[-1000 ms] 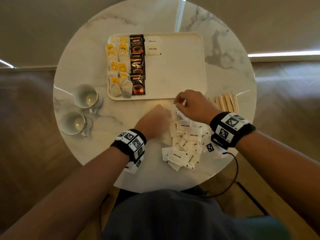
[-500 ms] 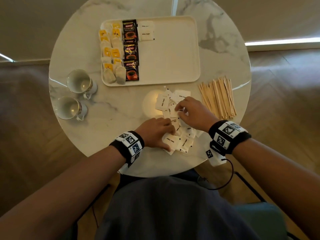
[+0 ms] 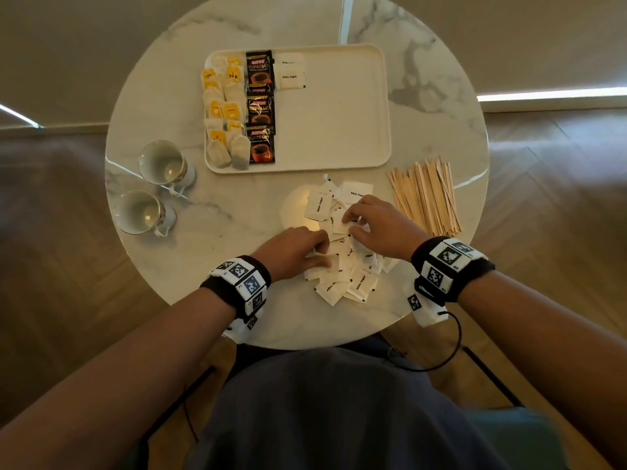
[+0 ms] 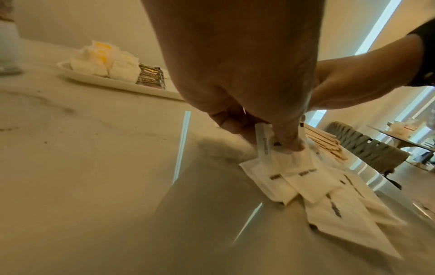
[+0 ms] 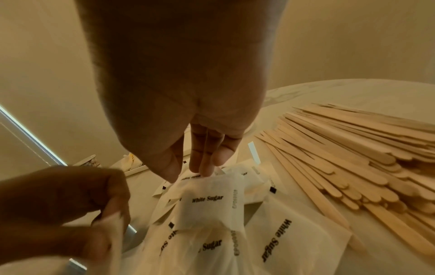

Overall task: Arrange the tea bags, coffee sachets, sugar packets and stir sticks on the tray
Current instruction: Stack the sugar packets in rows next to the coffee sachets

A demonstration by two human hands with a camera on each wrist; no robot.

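**Both hands in the sugar pile, each w/ a packet**

Left hand: fingers curled, thumb and fingertips pinching a white sugar packet at the near-left edge of the loose pile. In the left wrist view the packet stands on edge between thumb and fingers, lower end among the flat ones.

Right hand: just right of the left, apart from it, over the middle of the pile. Fingers bent down, pinching the top edge of a "White Sugar" packet that hangs lifted above the others.

Sugar pile: under and around both hands, near edge of the desk, packets overlapping at all angles; a few lie beyond the right hand's fingertips, toward the tray.

Stir sticks: loose wooden heap just right of the right hand, on the desk, off the tray.

Tray: beyond both hands, cream, rectangular. Its left end holds tea bags in 2 columns w/ yellow tags, then 3 dark coffee sachets in a column, then 2 sugar packets at the far corner beside the top sachet. Rest of tray bare.

Two white cups: left of the left hand, well apart, by the tray's near-left corner.
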